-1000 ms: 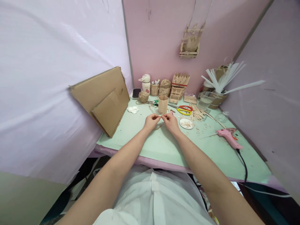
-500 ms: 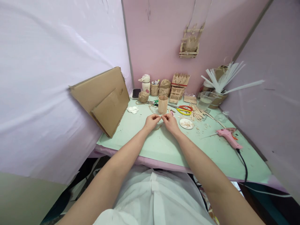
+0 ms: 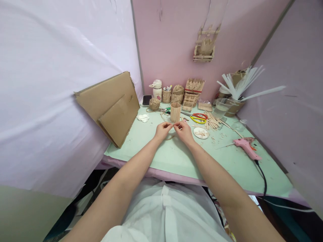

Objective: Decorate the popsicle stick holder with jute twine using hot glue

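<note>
The left hand (image 3: 163,131) and the right hand (image 3: 183,131) meet near the middle of the table (image 3: 174,161), with thumb and fingers of each one drawn together in a pinch. They are clamped on a thin strand of twine (image 3: 170,138), but at the fingertips it is so small that its shape is hard to make out. A curved piece of it shows below, between the hands; how this piece joins the pinched part is hidden by the fingers. I cannot tell whether the strand is knotted there.

Just behind the fingertips stands a stick cup (image 3: 175,113), upright. Its lower edge lies close to the hands, and I cannot tell if they touch it. The scissors (image 3: 199,118) are partly covered: the red and yellow handles can be seen, while the blades go behind the cup. The upper arms are cut off by the lower edge of the view.

The twine looks light brown and slightly rough. The cup is made of pale, narrow wooden sticks set side by side in a round wall, with an uneven upper rim. To the left behind it sits a twine ball (image 3: 154,104) of the same brown colour.
</note>
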The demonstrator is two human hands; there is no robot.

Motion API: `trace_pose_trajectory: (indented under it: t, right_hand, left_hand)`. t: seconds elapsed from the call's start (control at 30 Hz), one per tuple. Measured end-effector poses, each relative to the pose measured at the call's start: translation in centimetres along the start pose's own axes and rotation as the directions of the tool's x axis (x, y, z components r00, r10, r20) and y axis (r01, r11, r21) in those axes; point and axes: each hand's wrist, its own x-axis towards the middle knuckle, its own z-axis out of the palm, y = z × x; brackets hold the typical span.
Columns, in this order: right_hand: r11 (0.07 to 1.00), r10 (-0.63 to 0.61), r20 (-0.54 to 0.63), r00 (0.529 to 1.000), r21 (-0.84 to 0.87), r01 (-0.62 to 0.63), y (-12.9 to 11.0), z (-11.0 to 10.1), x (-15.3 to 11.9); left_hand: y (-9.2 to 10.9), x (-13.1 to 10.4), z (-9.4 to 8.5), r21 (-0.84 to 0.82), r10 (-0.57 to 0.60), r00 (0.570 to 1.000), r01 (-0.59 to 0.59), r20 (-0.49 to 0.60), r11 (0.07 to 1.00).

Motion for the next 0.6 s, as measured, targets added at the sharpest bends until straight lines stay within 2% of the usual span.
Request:
trace_pose_trajectory:
  t: [0.1, 0.4, 0.6]
  right_hand:
    - [1.000, 0.004, -0.019, 1.000, -0.001, -0.004, -0.10, -0.02, -0.03]
    - [0.999, -0.043, -0.051, 0.998, -0.029, 0.041, 0.20, 0.06, 0.02]
    - [1.000, -0.023, -0.058, 0.998, -0.014, 0.022, -0.08, 0.15, -0.05]
  left_hand:
    - [0.03, -0.06, -0.05, 0.008, 0.027, 1.000, -0.027, 0.008, 1.000]
    - [0.16, -0.24, 0.05, 0.015, 0.006, 1.000, -0.006, 0.016, 1.000]
    - [0.82, -0.31, 0.04, -0.096, -0.128, 0.991, 0.131, 0.036, 0.987]
